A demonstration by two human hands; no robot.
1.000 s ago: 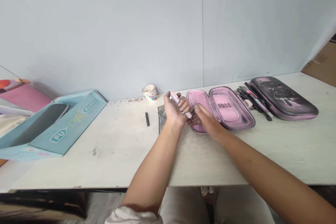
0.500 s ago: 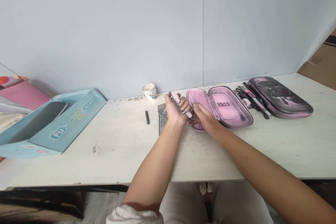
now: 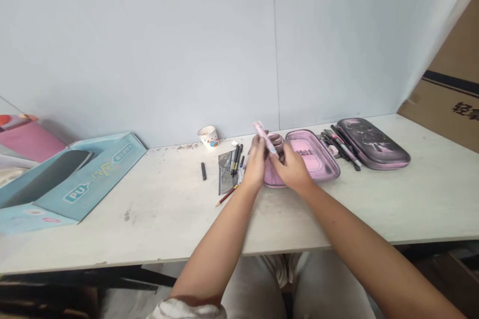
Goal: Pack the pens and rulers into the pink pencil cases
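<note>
A pale pink pen-like stick (image 3: 264,134) points up and away between my hands, above the open pink pencil case (image 3: 319,173). My left hand (image 3: 256,163) is closed against the stick's left side, its fingers partly hidden behind it. My right hand (image 3: 294,165) grips the stick's lower end, thumb in front. Just left of my left hand, several dark pens (image 3: 235,159) and a clear ruler-like sheet (image 3: 225,174) lie on the table. A dark red pencil (image 3: 226,196) rests close to my left wrist.
A black pen cap-like piece (image 3: 203,171) and a paper cup (image 3: 208,137) stand left of the pens. More pens (image 3: 342,148) lie beside a closed black-and-pink case (image 3: 374,143). A blue box (image 3: 101,179) is at left, a cardboard box (image 3: 445,94) at right.
The pink stick now points higher, held between both hands. My left hand has turned and its fingers face away. The pens, ruler-like sheet and pencil have come into view; the camera has shifted right.
</note>
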